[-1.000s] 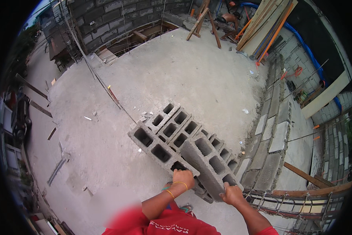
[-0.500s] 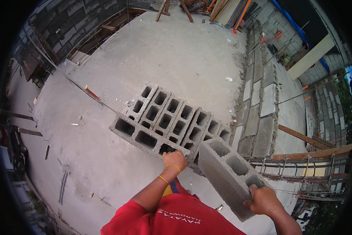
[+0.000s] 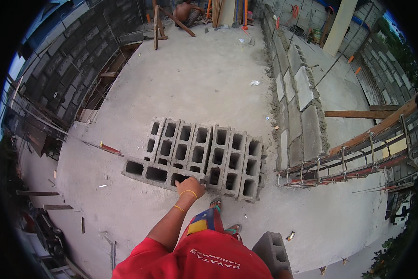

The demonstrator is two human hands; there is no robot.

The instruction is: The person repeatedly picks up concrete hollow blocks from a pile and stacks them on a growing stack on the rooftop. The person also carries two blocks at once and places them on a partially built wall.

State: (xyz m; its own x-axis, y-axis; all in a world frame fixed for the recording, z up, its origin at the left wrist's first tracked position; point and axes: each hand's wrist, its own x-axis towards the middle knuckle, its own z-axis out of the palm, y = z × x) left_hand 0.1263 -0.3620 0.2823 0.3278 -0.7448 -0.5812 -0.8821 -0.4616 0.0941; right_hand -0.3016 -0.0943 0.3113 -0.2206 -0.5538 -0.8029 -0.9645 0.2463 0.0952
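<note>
A row of grey concrete hollow blocks (image 3: 197, 153) stands on the floor in front of me, holes facing up. Across the near left side of the row lies another hollow block (image 3: 144, 178). My left hand (image 3: 192, 187) grips its right end, with fingers curled over the edge of a hole. Close by my right side hangs a separate hollow block (image 3: 265, 251), tilted. Only a sliver of my right hand (image 3: 284, 275) shows at that block's lower end, and its fingers are hidden.
A low block wall (image 3: 295, 107) runs along the right, with a rebar cage (image 3: 358, 162) beside it. A red-tipped rod (image 3: 110, 149) lies left of the row. At the back, a person (image 3: 185, 13) sits near wooden props (image 3: 158, 28). My sandalled feet (image 3: 216, 203) are behind the row.
The block in my right hand has moved away from the row, down and back to my right side. The full row now shows. My left hand still grips the crosswise block.
</note>
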